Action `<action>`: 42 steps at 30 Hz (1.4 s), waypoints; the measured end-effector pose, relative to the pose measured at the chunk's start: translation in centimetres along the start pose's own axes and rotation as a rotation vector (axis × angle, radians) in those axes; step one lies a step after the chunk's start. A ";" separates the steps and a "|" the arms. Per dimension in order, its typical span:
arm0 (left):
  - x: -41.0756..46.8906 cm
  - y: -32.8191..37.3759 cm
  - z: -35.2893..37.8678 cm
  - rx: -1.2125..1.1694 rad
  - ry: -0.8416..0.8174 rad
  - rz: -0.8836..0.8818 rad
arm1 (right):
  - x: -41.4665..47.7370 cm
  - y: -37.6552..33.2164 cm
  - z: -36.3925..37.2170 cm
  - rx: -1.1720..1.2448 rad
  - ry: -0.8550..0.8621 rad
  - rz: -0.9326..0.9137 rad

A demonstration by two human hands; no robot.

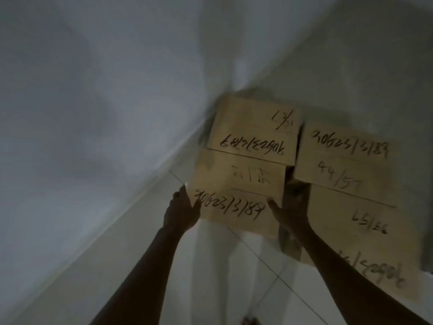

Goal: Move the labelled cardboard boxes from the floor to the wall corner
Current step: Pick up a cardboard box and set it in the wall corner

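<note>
The two pale walls (98,95) met in a corner at the upper middle of the view, and the tiled floor (234,277) ran up to their skirting. Light was dim and the picture soft.

Four labelled cardboard boxes stood in that corner, in two columns of two. The right column sat against the right-hand wall: a large lower right box (360,231) carrying the upper right box (339,160), marked 44/57. The left column stood just beside it, nearer the corner: the upper left box (253,132) rested on the held box (234,195), whose long axis ran left to right across the view, parallel to the front of the stack.

That held box lay straight ahead of both arms, between the hands. The left hand (185,207) pressed flat, fingers spread, against its left end near the floor edge. The right hand (293,207) clasped its right end, partly tucked into the narrow gap between the columns; how far its fingers curled round the far side could not be seen. Both hands were equally near.

Whether the held box's base touched the floor was unclear; its near edge seemed slightly raised. The next push probably called for sliding it squarely back toward the left wall, keeping the top box from shifting.
</note>
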State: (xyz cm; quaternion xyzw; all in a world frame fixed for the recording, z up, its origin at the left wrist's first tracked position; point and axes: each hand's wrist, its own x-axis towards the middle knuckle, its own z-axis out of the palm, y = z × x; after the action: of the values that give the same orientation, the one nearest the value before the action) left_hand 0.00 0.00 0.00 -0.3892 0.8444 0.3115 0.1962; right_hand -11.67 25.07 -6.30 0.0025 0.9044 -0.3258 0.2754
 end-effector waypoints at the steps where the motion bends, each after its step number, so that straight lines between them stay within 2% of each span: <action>1: 1.9 -0.8 1.4 -0.052 0.068 -0.031 | 1.1 0.7 0.8 0.059 0.025 0.001; 3: 4.7 -1.7 3.0 -0.155 0.119 -0.128 | 2.5 1.1 2.1 0.205 -0.010 0.072; 7: 8.5 -4.7 6.3 -0.340 0.005 -0.195 | 4.2 3.9 3.7 0.390 -0.129 0.198; 12: 5.8 -5.8 6.3 -0.393 0.021 -0.228 | 2.8 3.4 4.0 0.544 -0.203 0.355; 21: -8.3 -11.1 -1.4 -0.542 0.144 -0.413 | -7.1 -5.5 2.3 0.364 -0.407 0.284; 26: -16.5 -16.5 -5.8 -0.662 0.197 -0.535 | -13.6 -11.6 4.1 0.190 -0.486 0.258; 33: -25.6 -30.1 -7.9 -0.841 0.279 -0.648 | -24.0 -17.7 13.3 0.093 -0.571 0.163; 37: -30.4 -39.9 -6.9 -0.954 0.345 -0.666 | -30.6 -19.4 21.1 0.027 -0.619 0.077; 42: -38.3 -53.8 -4.9 -1.061 0.336 -0.709 | -39.9 -19.3 32.5 -0.083 -0.751 0.021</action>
State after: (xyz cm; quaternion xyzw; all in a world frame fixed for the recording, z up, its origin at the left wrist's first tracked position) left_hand 65.26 -9.90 5.52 -0.7307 0.4162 0.5372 -0.0660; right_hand 34.81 -2.33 4.28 -0.1190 0.7528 -0.2641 0.5911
